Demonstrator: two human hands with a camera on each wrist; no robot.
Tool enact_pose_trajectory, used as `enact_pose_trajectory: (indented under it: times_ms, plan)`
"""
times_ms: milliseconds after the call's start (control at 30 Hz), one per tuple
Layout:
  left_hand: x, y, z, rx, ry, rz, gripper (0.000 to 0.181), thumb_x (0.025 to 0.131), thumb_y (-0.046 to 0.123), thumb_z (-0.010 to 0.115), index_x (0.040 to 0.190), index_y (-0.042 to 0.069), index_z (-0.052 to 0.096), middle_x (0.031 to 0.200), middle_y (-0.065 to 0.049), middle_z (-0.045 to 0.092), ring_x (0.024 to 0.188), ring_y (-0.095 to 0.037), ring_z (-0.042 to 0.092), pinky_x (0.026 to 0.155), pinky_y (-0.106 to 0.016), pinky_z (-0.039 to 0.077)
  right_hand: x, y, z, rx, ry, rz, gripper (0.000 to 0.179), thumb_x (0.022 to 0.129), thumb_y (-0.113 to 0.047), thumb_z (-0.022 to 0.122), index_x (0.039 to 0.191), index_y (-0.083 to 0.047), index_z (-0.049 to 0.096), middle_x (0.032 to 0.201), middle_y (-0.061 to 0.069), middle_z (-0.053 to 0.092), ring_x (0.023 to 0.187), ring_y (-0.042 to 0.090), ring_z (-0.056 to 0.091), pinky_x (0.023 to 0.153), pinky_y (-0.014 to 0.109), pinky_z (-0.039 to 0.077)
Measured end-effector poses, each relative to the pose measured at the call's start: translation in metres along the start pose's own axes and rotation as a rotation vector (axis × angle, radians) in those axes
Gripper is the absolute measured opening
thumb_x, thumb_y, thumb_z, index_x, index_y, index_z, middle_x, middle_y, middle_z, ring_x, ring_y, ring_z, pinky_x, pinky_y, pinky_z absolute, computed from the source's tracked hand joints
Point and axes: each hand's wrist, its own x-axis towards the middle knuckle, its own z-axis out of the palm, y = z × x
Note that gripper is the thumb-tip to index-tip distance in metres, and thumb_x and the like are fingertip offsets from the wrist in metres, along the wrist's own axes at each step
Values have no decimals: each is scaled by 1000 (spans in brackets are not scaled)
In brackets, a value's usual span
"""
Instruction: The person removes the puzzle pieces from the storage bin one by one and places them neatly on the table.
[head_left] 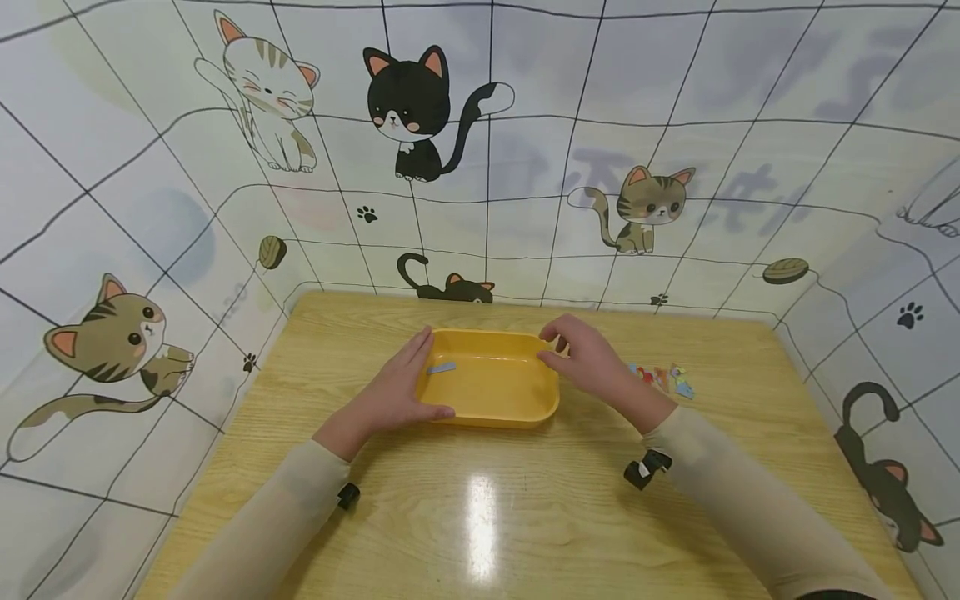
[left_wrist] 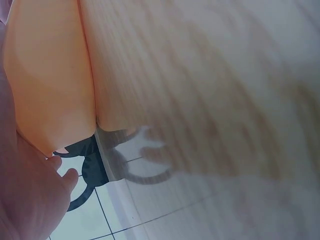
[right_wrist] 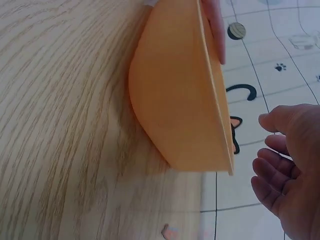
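Observation:
A shallow yellow plastic tray [head_left: 491, 419] stands on the table in front of me. In the head view, a small blue-grey strip [head_left: 442, 367] lies inside it near the left end. My left hand [head_left: 397, 385] rests against the tray's left end, its fingers straight along the side and its thumb reaching along the near rim. Over at the right end, my right hand [head_left: 581, 354] hovers beside the rim with loosely bent fingers. The right wrist view shows that hand [right_wrist: 292, 167] apart from the tray wall [right_wrist: 175, 85], with nothing in its grasp.
Several small colourful flat pieces [head_left: 662, 378] lie on the wooden table [head_left: 360, 517] to the right, partly behind my right forearm. A cat-printed, gridded covering [head_left: 525, 150] rises behind the table and at both sides.

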Motion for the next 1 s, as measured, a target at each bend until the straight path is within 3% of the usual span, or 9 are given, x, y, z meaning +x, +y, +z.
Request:
enact_pose_trajectory:
  times_ms: [300, 600, 800, 1000]
  plan:
    - [0, 2, 0, -7, 10, -2, 145, 81, 80, 84, 177, 2, 8, 186, -15, 5, 171, -34, 9, 134, -56, 21, 29, -18, 21, 7, -164, 7, 32, 103, -16, 81, 129, 0, 71, 128, 16, 71, 105, 30, 68, 93, 48, 59]
    - [0, 2, -1, -17, -5, -22, 145, 81, 84, 80, 177, 4, 7, 187, -7, 0, 171, -29, 7, 135, -53, 19, 61, -34, 47, -36, -294, -70, 38, 104, -16, 79, 136, 2, 71, 133, 19, 72, 110, 35, 70, 98, 47, 58]
    - [-1, 2, -2, -20, 4, -10, 145, 81, 84, 80, 177, 1, 9, 186, -10, 2, 171, -32, 8, 134, -56, 21, 74, -47, 66, -59, -409, -79, 44, 104, -16, 78, 143, 3, 68, 138, 18, 70, 109, 30, 68, 100, 43, 58]
    - [0, 0, 1, -16, 9, -5, 145, 81, 83, 81, 177, 1, 9, 186, -11, 3, 171, -32, 8, 134, -58, 22, 83, -52, 86, -75, -424, -127, 42, 103, -14, 77, 141, 3, 69, 138, 17, 71, 107, 28, 69, 99, 41, 58]
